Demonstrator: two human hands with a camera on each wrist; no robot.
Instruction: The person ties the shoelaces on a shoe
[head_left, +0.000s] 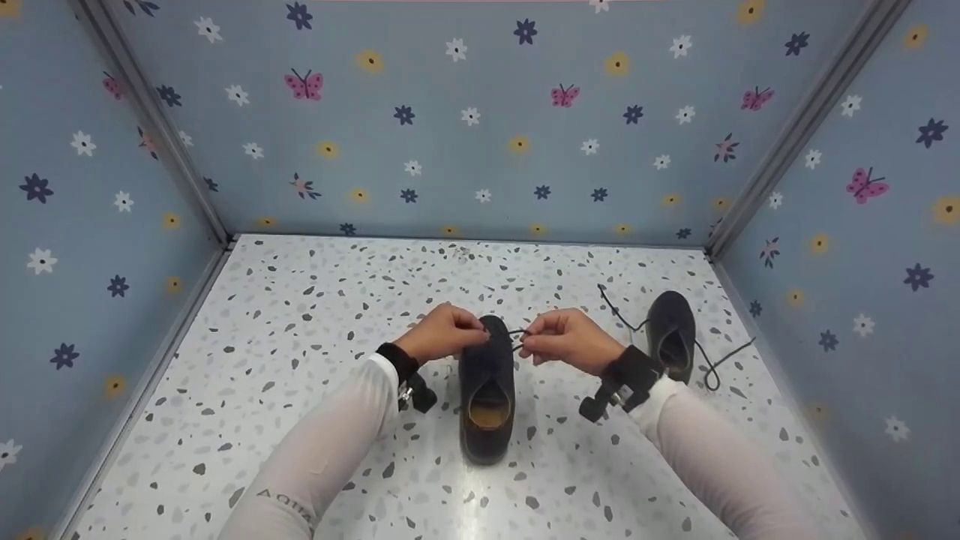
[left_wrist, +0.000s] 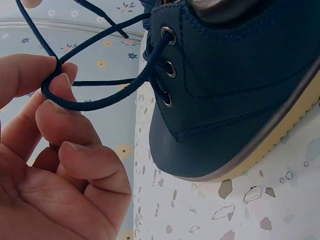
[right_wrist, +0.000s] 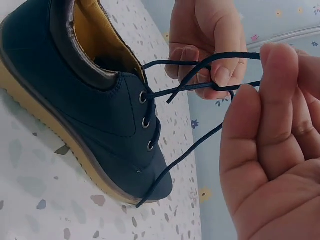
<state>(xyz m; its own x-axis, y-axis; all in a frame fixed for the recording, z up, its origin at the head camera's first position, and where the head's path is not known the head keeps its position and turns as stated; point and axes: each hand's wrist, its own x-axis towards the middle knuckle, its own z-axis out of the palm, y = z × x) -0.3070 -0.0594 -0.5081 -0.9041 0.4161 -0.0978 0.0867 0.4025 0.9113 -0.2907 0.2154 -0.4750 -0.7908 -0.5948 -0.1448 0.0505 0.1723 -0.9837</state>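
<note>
A dark blue lace-up shoe (head_left: 486, 367) with metal eyelets and a pale yellow sole stands upright on the speckled surface, toe pointing away from me. Over its toe end, my left hand (head_left: 442, 334) pinches the dark blue shoelace (left_wrist: 85, 106), which bends into a loop at the thumb and fingertips. Just right of the shoe, my right hand (head_left: 570, 341) holds lace between thumb and index finger, as the right wrist view shows. Between the hands the lace strands (right_wrist: 235, 55) cross. One loose lace end hangs down past the toe.
To the right stands a second dark shoe (head_left: 670, 311), its untied laces (head_left: 616, 311) spread to both sides. Blue panels (head_left: 465, 150) with flowers and butterflies enclose the white speckled surface (head_left: 337, 277) at the back, left and right. Both wrists wear black camera straps (head_left: 634, 373).
</note>
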